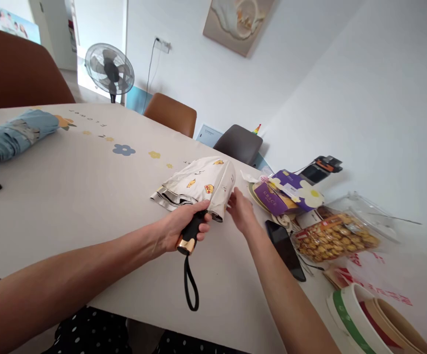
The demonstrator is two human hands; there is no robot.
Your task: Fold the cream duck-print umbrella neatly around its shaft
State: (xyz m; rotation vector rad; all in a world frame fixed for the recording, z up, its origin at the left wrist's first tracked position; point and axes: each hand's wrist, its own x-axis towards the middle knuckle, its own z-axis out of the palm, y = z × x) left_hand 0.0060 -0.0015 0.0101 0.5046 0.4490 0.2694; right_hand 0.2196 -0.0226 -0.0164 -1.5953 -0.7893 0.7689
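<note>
A cream folding umbrella (202,184) with small orange and yellow cartoon prints lies folded but loose over the table. My left hand (189,221) is closed around its black handle (191,230), which ends in a gold cap and a hanging black wrist strap (191,290). At the canopy's right side is my right hand (241,210), its bent fingers apart and close against the fabric; some fingertips are hidden. The canopy's silvery underside shows at the lower edge. A second umbrella (21,130), light blue and rolled up, lies at the far left.
On the right stand a purple tissue box (283,194), a black phone (285,250), a clear tub of round snacks (338,236) and rolls of tape (368,319). Chairs (172,114) and a fan (110,69) are beyond the white table (99,206).
</note>
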